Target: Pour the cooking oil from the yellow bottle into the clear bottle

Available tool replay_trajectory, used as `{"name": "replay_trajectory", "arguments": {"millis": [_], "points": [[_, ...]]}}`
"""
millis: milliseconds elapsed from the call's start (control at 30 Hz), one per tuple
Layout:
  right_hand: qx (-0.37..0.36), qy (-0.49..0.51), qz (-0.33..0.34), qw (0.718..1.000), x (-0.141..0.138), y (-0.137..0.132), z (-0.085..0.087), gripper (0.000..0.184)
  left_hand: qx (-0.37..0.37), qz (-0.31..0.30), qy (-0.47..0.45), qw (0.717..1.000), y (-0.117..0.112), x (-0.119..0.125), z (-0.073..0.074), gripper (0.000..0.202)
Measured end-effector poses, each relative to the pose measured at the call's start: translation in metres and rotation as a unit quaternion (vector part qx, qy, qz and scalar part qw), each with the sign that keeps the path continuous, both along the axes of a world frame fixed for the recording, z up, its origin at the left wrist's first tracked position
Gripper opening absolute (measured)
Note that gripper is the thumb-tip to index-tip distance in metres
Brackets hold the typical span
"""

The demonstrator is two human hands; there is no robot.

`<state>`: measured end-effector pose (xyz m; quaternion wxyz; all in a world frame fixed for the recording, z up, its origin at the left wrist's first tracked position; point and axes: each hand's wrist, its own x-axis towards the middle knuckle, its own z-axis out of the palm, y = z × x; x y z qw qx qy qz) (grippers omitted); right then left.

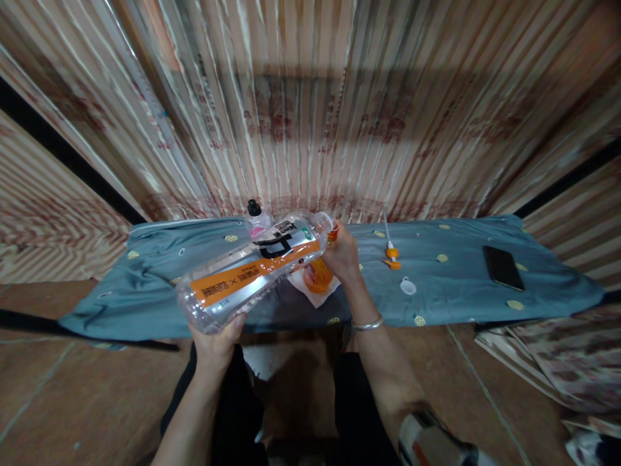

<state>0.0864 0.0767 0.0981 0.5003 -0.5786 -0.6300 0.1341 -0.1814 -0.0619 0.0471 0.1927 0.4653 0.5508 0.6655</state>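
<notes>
My left hand (216, 343) grips the base of a large clear plastic bottle (252, 268) with a silver and orange label. The bottle is tilted, its base low at the left and its neck raised to the right. At its mouth, my right hand (342, 252) is closed around the upper part of an orange bottle (317, 277). That orange bottle stands on a white tissue (315, 299). Fingers hide where the two mouths meet, and I cannot make out any liquid level in the clear bottle.
Right of my hands lie an orange pump head (392, 255) with a white tube and a round white lid (408, 285). A dark phone (503, 266) rests farther right on the blue-green cloth (460, 291). Behind the clear bottle stands a black-capped bottle (257, 220). Striped curtains (301, 116) hang behind.
</notes>
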Motion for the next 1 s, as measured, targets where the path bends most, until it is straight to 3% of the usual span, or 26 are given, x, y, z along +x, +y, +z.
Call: {"name": "replay_trajectory", "arguments": {"millis": [233, 500, 733, 1000], "points": [[0.014, -0.016, -0.002, 1.0, 0.0012, 0.0014, -0.004, 0.03, -0.009, 0.002, -0.089, 0.996, 0.0011, 0.002, -0.0003, 0.098], [-0.003, -0.014, -0.008, 1.0, -0.0003, 0.0006, 0.0, 0.031, -0.024, -0.003, -0.085, 0.996, -0.0009, 0.0022, 0.0042, 0.095], [0.002, -0.005, 0.0, 1.0, 0.0006, 0.0002, -0.0002, 0.028, -0.012, 0.001, -0.1, 0.995, -0.0021, 0.0031, 0.0042, 0.077], [0.006, 0.001, -0.005, 1.0, -0.0003, 0.0001, 0.0002, 0.03, -0.042, 0.022, -0.139, 0.989, -0.0018, 0.0057, 0.007, 0.086]]}}
